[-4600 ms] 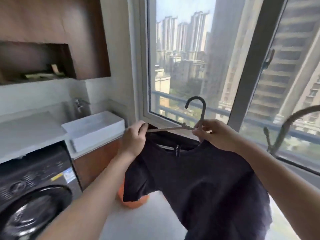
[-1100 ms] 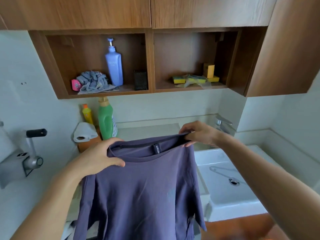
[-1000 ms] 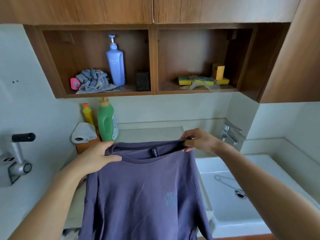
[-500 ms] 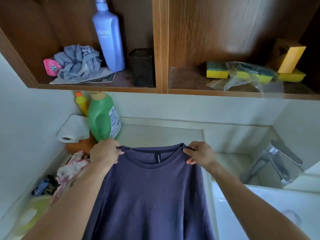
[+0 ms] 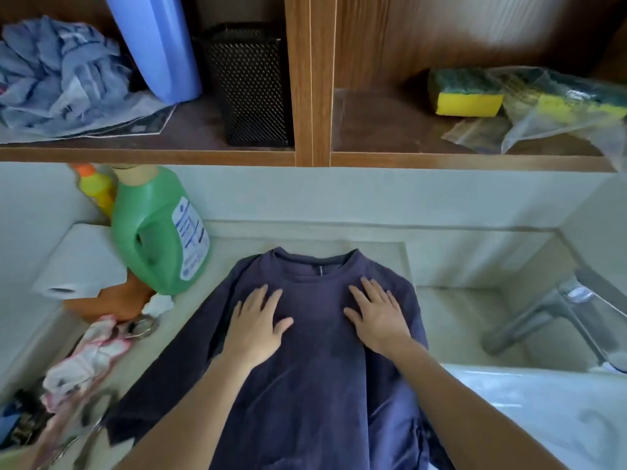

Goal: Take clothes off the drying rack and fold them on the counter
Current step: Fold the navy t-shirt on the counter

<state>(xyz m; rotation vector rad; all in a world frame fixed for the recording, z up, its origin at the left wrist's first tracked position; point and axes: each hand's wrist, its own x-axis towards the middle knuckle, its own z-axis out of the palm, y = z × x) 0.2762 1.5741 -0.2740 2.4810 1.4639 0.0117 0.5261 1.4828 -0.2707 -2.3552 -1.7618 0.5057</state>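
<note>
Purple cloth filled the middle of my feed: the shirt [image 5: 315, 385] lay spread on the counter [image 5: 237, 245], its collar toward the back edge and its lower part running out of view at the front. Its right shoulder reached the counter's right edge, and one sleeve trailed toward the front left corner.

I had the left hand [image 5: 256, 325] palm down on the chest of the shirt, left of the collar, fingers straight and a little spread, gripping nothing. The right hand [image 5: 376, 317] lay the same way on the other side, flat on the cloth, fingers extended, thumb pointing inward, also with nothing in its grasp. The two hands were apart, with bare shirt between them.

At the back left corner stood a green detergent bottle [image 5: 156, 232], just beside the shirt's shoulder, with a yellow bottle [image 5: 96, 189] behind it and a paper roll [image 5: 78, 262] to its left. A pink and white rag [image 5: 88, 354] lay along the left edge. Beyond the right edge I saw a tap [image 5: 549, 313] and a white basin [image 5: 549, 408].

On the wooden shelf [image 5: 152, 156] above sat a crumpled grey-blue cloth [image 5: 57, 72], a blue bottle [image 5: 156, 42], a black mesh holder [image 5: 251, 83] and, in the right compartment, a yellow and green sponge [image 5: 464, 93] beside a plastic bag [image 5: 559, 110].
</note>
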